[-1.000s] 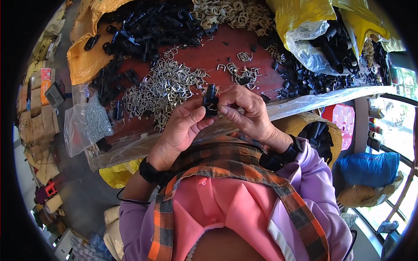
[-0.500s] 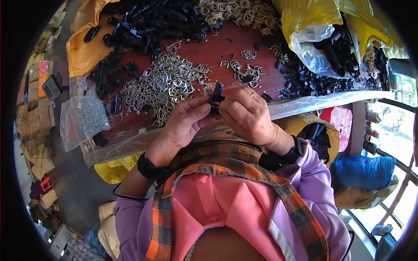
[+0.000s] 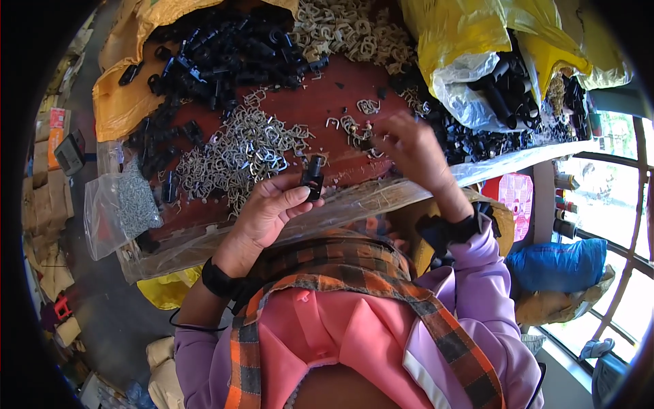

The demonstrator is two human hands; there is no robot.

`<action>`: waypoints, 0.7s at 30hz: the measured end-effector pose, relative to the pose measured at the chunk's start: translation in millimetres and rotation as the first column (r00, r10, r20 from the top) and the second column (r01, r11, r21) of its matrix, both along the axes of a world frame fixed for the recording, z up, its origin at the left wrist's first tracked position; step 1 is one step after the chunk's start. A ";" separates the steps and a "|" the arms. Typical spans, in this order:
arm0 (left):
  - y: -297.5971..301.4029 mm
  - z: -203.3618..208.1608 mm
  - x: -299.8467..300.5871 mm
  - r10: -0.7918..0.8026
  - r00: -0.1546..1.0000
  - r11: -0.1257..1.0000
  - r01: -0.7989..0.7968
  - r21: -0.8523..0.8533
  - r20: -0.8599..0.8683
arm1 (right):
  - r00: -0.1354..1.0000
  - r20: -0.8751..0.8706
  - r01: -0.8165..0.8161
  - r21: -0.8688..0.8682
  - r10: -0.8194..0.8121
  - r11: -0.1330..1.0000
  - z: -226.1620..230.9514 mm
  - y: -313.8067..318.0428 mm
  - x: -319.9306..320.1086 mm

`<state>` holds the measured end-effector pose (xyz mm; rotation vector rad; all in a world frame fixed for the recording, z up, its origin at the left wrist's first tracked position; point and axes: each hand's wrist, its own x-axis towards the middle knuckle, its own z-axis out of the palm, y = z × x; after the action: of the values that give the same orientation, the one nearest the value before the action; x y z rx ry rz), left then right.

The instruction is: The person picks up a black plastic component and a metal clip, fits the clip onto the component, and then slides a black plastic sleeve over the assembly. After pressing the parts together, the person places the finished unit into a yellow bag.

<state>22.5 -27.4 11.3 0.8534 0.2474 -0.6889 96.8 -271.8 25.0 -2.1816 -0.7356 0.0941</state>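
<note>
A black plastic fitting (image 3: 314, 176) with a round stem stands upright between the thumb and fingers of my left hand (image 3: 271, 210), above the table's near edge. To the right, my right hand (image 3: 417, 151) is apart from it, reaching over a few loose metal clips (image 3: 352, 129). That hand is smeared by motion, so whether its fingers hold anything cannot be made out. Left of the fitting spreads a heap of silvery U-shaped clips (image 3: 252, 140).
Black plastic parts (image 3: 225, 54) are piled at the far left, beside beige clips (image 3: 354, 31). Small black pieces (image 3: 477, 140) lie at the right below a yellow bag (image 3: 463, 34). A clear bag of small metal pieces (image 3: 139, 204) sits at the left edge of the red table (image 3: 293, 102).
My right hand has let go of the black fitting and moved right, over the loose clips. My left hand keeps the fitting, now slightly lower and further left in view.
</note>
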 end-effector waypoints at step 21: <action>1.2 -11.6 0.0 0.116 0.992 0.991 -0.119 -0.055 -0.047 | 0.968 -0.130 0.212 -0.045 -0.216 0.976 -40.4 2.9 43.7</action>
<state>22.5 -26.2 -0.3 0.7626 0.3130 -0.6021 140.6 -268.9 -15.4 -2.2456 -0.4226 0.1404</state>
